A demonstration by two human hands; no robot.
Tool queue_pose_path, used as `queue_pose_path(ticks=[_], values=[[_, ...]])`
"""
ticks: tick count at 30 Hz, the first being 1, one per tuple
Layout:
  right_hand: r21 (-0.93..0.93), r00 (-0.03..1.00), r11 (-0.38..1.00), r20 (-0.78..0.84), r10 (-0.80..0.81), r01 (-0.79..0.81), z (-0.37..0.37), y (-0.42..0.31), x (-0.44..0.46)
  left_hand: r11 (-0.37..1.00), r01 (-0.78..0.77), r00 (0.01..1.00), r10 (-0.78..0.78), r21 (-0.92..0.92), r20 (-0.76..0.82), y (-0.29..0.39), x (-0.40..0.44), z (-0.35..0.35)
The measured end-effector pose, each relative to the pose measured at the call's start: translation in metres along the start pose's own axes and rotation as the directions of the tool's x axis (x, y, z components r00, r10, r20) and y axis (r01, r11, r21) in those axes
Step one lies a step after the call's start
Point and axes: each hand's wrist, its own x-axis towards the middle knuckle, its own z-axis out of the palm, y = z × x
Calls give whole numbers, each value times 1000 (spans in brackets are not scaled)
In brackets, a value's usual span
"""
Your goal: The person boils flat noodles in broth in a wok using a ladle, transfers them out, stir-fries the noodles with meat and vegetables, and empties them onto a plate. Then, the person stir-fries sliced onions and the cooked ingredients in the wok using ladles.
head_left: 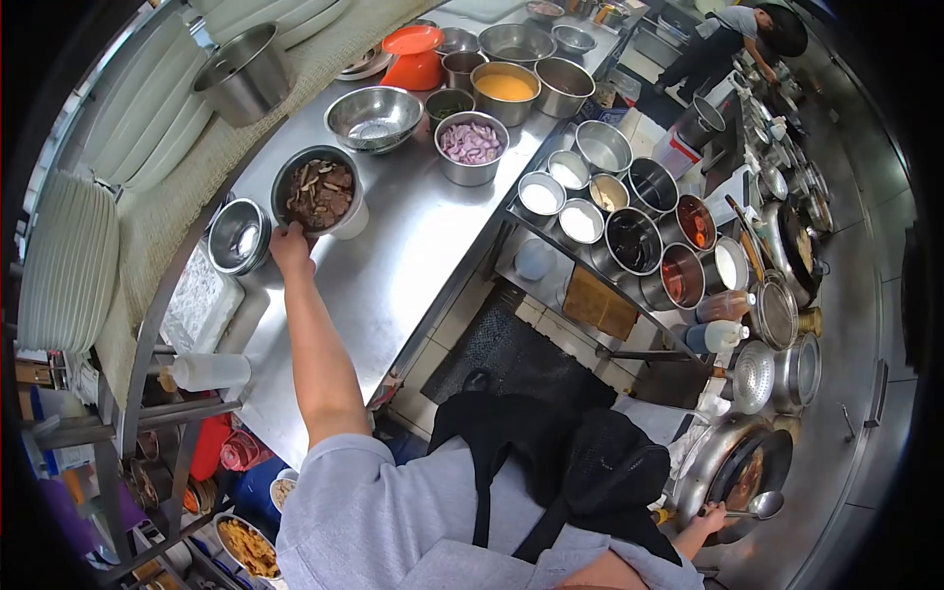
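Note:
My left hand is closed on the near rim of a dark metal bowl, at the left of the steel table. Dark, cooked-looking meat slices fill the bowl, and a white container shows partly beneath it. Nested steel bowls stand just left of that hand. Over at the stove, my right hand is wrapped round the handle of a ladle. The ladle's head lies at the near edge of a dark wok, which has reddish-brown sauce or food inside.
On the steel table stand a pot of sliced onions, a colander and an orange scale. Pots of sauces crowd the right-hand stand. A black mat covers the floor. Another person bends over the far stove.

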Motion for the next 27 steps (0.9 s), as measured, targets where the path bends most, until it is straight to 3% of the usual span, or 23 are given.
queue_pose_path(ticks=[2,5,7,10,14,17,20,22,27], values=[[-54,998,997,-28,56,-57,-6,4,7,997,-25,1000,26,-66,15,14,-22,-2],[-161,986,973,-57,156,-163,-13,12,16,999,8,992,-13,34,129,26,-48,-2],[-399,985,911,-166,44,-108,-15,16,18,920,53,955,-161,389,249,37,-77,8],[-486,985,872,-172,-29,-59,-36,32,58,952,146,914,-234,269,331,-5,-92,20],[-551,990,831,-140,-7,-72,-41,24,90,937,172,915,-266,305,303,-34,-131,41],[-545,993,831,-90,78,-114,-24,24,103,947,103,926,-203,304,319,-50,-157,54],[-603,993,795,-116,-1,-69,-14,50,134,946,134,940,-215,294,263,-77,-173,58],[-723,982,691,-116,-150,20,-11,64,151,933,155,935,-244,324,256,-93,-173,56],[-712,989,700,-136,-65,-52,11,48,133,892,240,931,-324,384,169,-101,-154,73]])
